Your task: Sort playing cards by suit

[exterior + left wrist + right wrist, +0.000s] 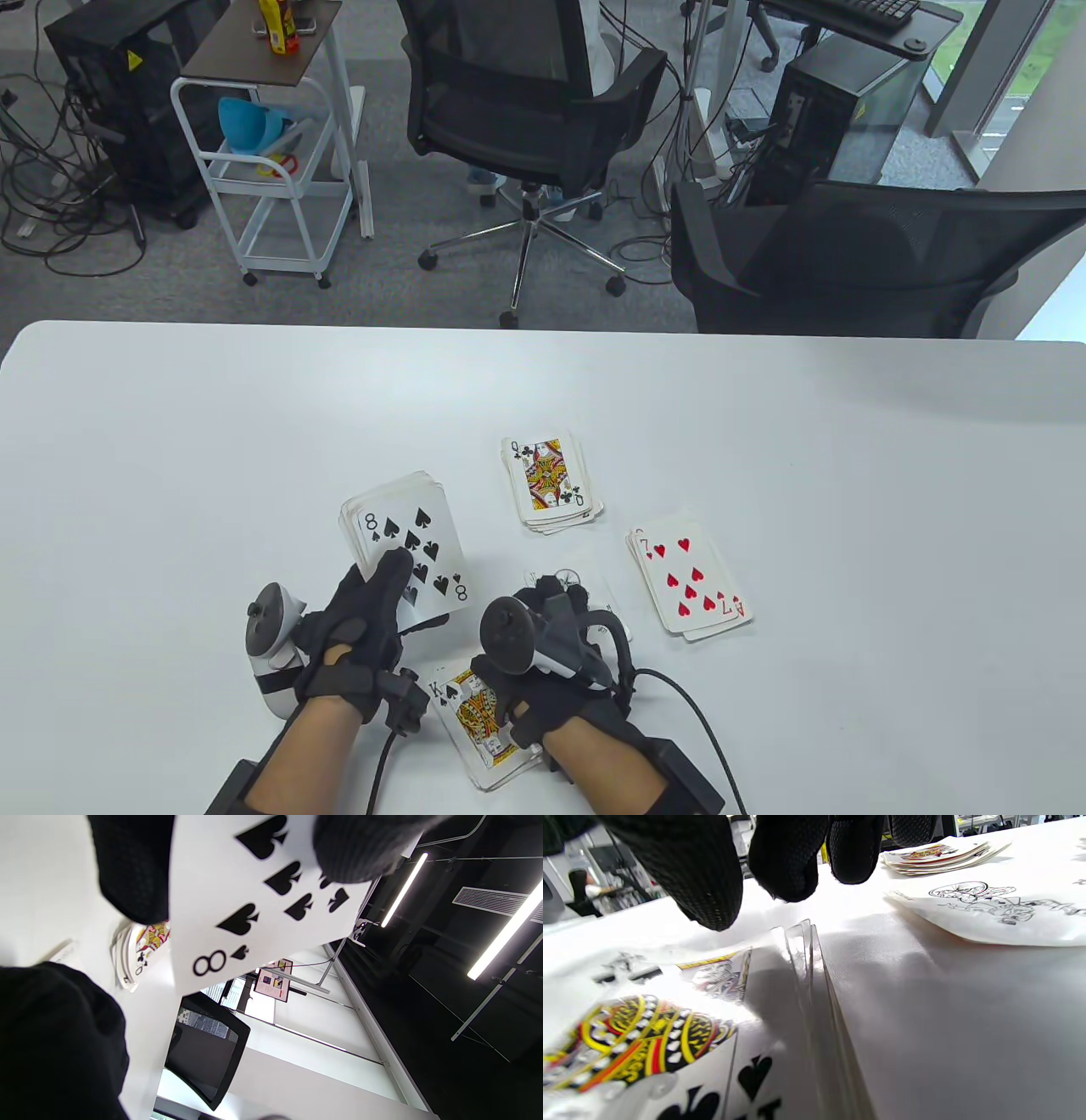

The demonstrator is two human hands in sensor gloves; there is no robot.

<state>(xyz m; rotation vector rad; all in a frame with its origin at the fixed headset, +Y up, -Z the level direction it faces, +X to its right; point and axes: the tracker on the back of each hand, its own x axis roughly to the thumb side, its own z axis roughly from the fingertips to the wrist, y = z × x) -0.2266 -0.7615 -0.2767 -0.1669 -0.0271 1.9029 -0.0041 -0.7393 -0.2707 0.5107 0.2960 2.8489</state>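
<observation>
White table (848, 475): left hand (361, 632) pinches 8 of spades (416, 552).

left hand (361, 628) has thumb and fingers pinched closed, palm up-ish; right hand (551, 654) sits low, fingers curled down.

My right hand (551, 654) covers most of the joker card (585, 577) and the lower corner of the king pile (475, 717). In the right wrist view the king pile (670, 1052) is blurred and cut by the bottom edge.
</observation>
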